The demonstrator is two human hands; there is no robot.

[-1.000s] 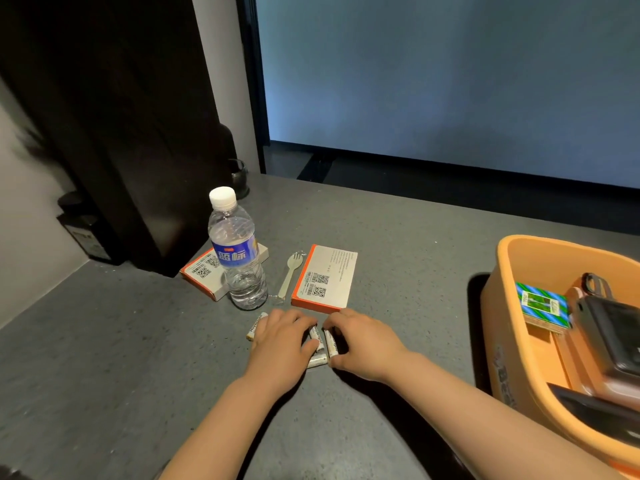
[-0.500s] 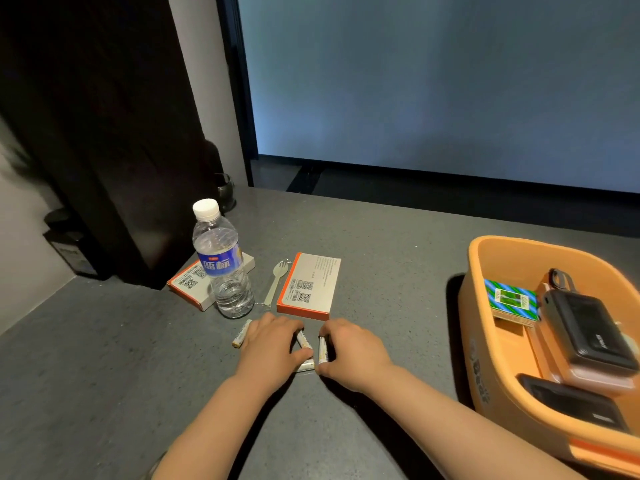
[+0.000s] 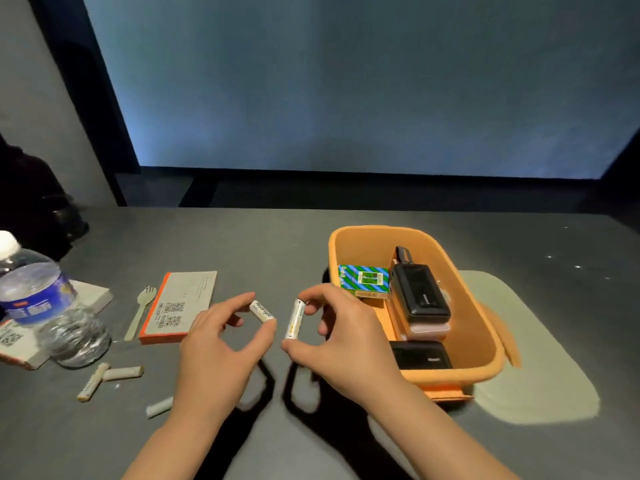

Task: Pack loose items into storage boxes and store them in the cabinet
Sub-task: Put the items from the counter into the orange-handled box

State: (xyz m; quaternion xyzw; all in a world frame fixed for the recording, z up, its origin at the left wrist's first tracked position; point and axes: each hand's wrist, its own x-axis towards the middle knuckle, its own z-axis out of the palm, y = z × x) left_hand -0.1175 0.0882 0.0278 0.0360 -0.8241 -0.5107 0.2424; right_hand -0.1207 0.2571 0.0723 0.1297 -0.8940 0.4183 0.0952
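Pinching one battery [image 3: 262, 311] in my left hand [image 3: 221, 344] and another [image 3: 294, 319] in my right hand [image 3: 341, 336], I hold both above the table [image 3: 263, 244], just left of the orange box [image 3: 485, 344]. I read "Heybright" on the left one. QR codes mark the card [image 3: 180, 306]; three more batteries [image 3: 114, 375] lie near the bottle [image 3: 41, 299].
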